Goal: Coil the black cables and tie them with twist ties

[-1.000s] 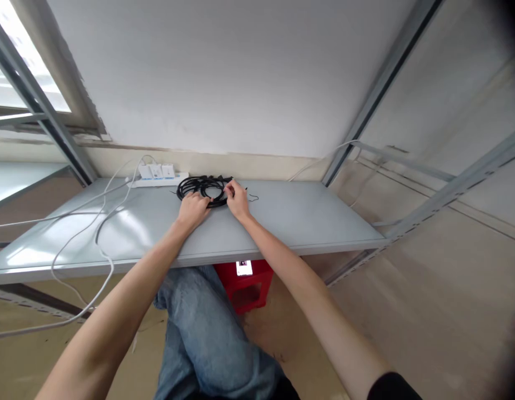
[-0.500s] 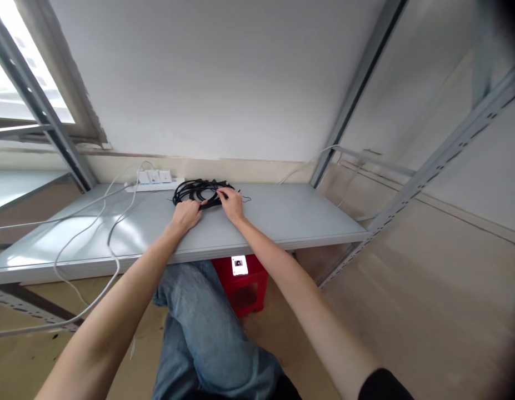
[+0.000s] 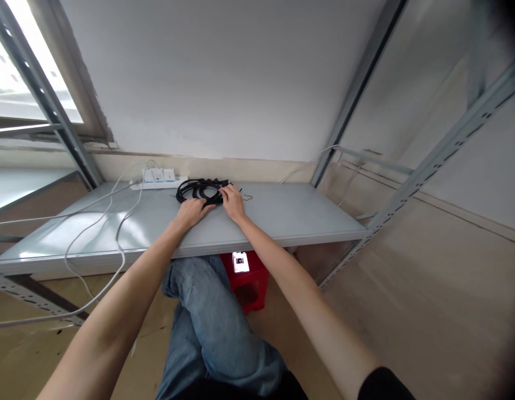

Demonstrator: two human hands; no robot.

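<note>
The smooth grey metal shelf, with its straight front edge, runs well right of the round black cable coil lying on it. My left hand touches the coil's near rim, grip unclear; my right hand has fingertips pinched together at its right side.

The black cable coil lies flat on the grey shelf, in its far half and about midway between left and right. It is wound in many loose, overlapping turns that make a broad, uneven ring, with grey showing through a gap in the middle. Darker, thicker lumps sit along its far rim, too small to make out from here. A thin, kinked wire end strays out to the right, and another thin bit pokes out at the left
</note>
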